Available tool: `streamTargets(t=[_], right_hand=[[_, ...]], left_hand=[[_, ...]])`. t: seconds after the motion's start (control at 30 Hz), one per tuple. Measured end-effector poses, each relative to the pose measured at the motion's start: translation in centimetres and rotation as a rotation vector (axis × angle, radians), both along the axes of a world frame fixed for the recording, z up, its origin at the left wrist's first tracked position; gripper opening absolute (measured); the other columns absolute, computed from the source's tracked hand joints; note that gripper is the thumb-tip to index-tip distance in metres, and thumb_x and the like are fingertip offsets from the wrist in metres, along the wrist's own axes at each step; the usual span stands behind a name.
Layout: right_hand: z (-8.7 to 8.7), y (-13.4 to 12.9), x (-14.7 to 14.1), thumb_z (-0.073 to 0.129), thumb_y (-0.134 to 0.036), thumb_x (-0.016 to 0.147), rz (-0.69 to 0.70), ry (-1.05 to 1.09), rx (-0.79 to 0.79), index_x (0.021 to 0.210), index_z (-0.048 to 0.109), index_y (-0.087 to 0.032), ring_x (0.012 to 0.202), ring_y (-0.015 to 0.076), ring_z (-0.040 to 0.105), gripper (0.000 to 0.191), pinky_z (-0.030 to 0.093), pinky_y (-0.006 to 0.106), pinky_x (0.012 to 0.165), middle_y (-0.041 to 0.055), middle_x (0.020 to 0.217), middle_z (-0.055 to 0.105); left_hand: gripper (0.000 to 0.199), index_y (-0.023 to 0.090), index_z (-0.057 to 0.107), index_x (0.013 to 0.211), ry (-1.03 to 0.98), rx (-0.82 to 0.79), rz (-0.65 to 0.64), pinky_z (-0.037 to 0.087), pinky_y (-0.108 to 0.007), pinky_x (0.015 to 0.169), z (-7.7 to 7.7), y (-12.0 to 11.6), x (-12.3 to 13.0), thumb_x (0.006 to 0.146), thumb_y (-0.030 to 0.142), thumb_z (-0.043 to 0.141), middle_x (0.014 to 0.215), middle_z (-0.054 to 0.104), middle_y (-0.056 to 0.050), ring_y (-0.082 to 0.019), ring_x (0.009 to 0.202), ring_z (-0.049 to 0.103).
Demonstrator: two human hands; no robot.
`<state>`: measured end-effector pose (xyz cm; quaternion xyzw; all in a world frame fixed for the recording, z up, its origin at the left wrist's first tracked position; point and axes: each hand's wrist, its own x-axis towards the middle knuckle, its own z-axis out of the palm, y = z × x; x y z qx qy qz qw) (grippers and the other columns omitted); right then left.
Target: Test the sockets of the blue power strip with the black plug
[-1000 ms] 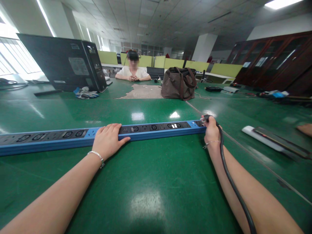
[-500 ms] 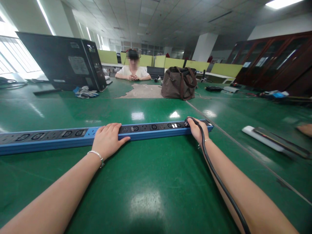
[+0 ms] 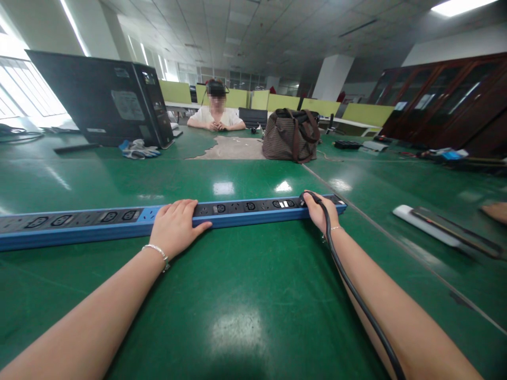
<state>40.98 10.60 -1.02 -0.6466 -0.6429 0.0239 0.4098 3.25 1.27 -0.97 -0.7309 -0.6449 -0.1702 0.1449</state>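
Note:
A long blue power strip [image 3: 241, 215] with a black socket face lies across the green table. My left hand [image 3: 174, 224] grips it near the middle, fingers over the top and thumb along the near side. At the strip's right end, my right hand [image 3: 320, 211] is closed on a black plug [image 3: 307, 197], held against the socket face. My fingers hide part of the plug, so I cannot tell how deep it sits. Its black cord [image 3: 350, 287] runs back over my right forearm and out at the bottom.
A black computer case [image 3: 103, 100] stands at the back left, with work gloves [image 3: 139, 150] beside it. A brown bag [image 3: 291, 134] sits further back, near a seated person [image 3: 216, 113]. On the right lies a white and dark bar-shaped thing [image 3: 430, 226], with part of another hand [image 3: 496, 211] beyond it.
The plug and the upper part of its cord have shifted very slightly in my right hand. My left hand and the power strip stay in place.

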Motion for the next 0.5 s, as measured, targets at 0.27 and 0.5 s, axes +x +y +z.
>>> streamTargets(t=[0.27, 0.5], right_hand=[[-0.3, -1.3, -1.2, 0.042, -0.038, 0.086, -0.038, -0.204, -0.033, 0.115, 0.063, -0.020, 0.121, 0.0260, 0.048, 0.040, 0.029, 0.047, 0.103, 0.0114, 0.117, 0.063], [-0.4, -1.3, -1.1, 0.037, -0.046, 0.088, -0.089, -0.260, -0.066, 0.117, 0.061, -0.026, 0.124, 0.0261, 0.043, 0.043, 0.026, 0.052, 0.103, 0.0084, 0.119, 0.062]], left_hand=[[0.065, 0.013, 0.049, 0.123, 0.003, -0.011, 0.008, 0.031, -0.044, 0.100, 0.1, -0.1, 0.2, 0.079, 0.061, 0.043, 0.125, 0.055, -0.017, -0.030, 0.118, 0.047], [0.065, 0.014, 0.049, 0.123, 0.037, 0.002, 0.016, 0.032, -0.044, 0.099, 0.1, 0.0, 0.0, 0.079, 0.062, 0.042, 0.125, 0.055, -0.016, -0.029, 0.117, 0.048]])
